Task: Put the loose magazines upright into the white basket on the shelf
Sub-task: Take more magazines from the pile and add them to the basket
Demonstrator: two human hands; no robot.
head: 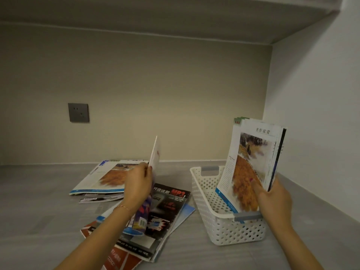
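Your right hand point(272, 199) is in the lower right of the frame. Its fingers and thumb are curled around the lower edge of a bundle of magazines point(253, 158), and it holds them upright inside the white basket point(220, 227). The front cover of this bundle shows an orange and white painting. The basket stands on the grey shelf point(39, 201), right of centre, near the white side wall point(321, 114).

Your left hand point(138, 184) is near the centre of the frame. It pinches one thin magazine point(153, 162) by its edge, between thumb and fingers, and this magazine stands almost vertical above the loose ones. A thin bracelet point(122, 207) is on that wrist.

Under the left hand lies a loose pile point(167, 207) with a dark cover on top, spread flat on the shelf at the lower centre. A second flat pile point(101, 178) lies behind it, more to the left, close to the back wall. A grey wall socket point(78, 112) is at the left on that wall.
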